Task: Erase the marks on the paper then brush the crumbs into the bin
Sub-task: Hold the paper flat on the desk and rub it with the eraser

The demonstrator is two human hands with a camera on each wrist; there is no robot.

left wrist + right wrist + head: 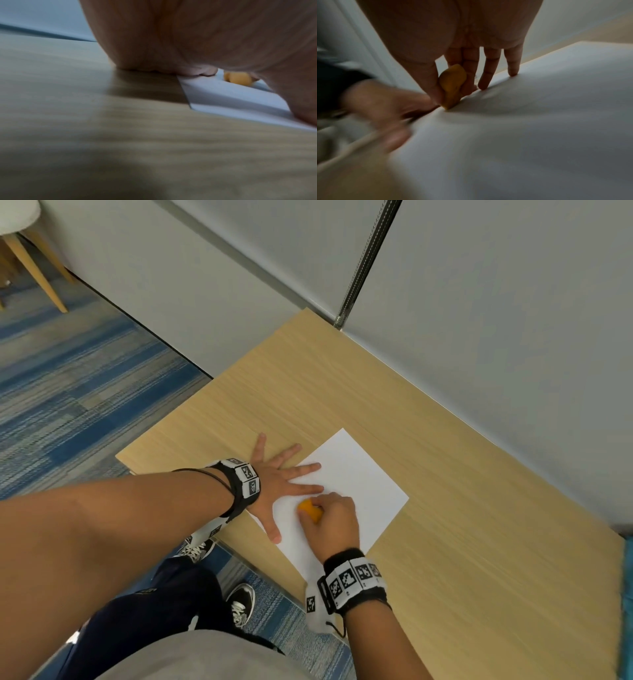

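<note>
A white sheet of paper [356, 484] lies on the wooden table [479, 508] near its front edge. My left hand [284, 477] lies flat with fingers spread, pressing the paper's left part down. My right hand [329, 518] pinches an orange eraser [310, 508] between thumb and fingers, its tip against the paper. In the right wrist view the eraser [452, 86] touches the sheet [539, 121] beside my left hand [385, 108]. The left wrist view shows the eraser [237, 79] beyond the paper [231, 100]. No marks or crumbs are visible.
A grey wall [479, 302] runs along the table's far side. Blue carpet [68, 392] covers the floor left of the table, with a chair leg [37, 268] at the far left. My legs and shoes [239, 604] stand below the table's front edge. No bin is visible.
</note>
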